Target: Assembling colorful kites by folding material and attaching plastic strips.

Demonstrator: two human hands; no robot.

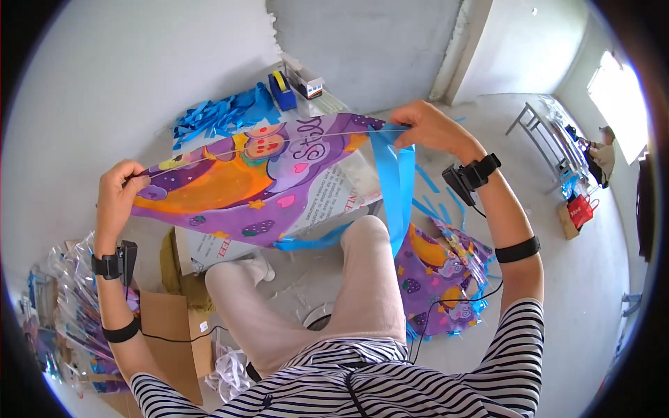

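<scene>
A purple and orange printed kite (pixel 230 184) is stretched between my hands, with a thin pale rod or line running across it. My left hand (pixel 120 191) pinches its left corner, fingers closed. At the upper right my right hand (pixel 433 129) is closed on the other end of the kite. From beside that hand a long blue ribbon (pixel 395 188) hangs down toward my knee; more blue ribbon trails along the lower edge of the kite. Cartoon figures, stars and hearts cover the sheet. Under it lies a printed white sheet (pixel 209 249), partly hidden.
Blue strips (pixel 223 115) are heaped behind the kite, beside a blue tape dispenser (pixel 282 90). Similar printed kites (pixel 432 285) lie right of my legs. A cardboard box (pixel 171 341) and plastic-wrapped pieces (pixel 77 306) stand left. Farther right, a person (pixel 601 157) sits near a metal-framed table (pixel 547 139).
</scene>
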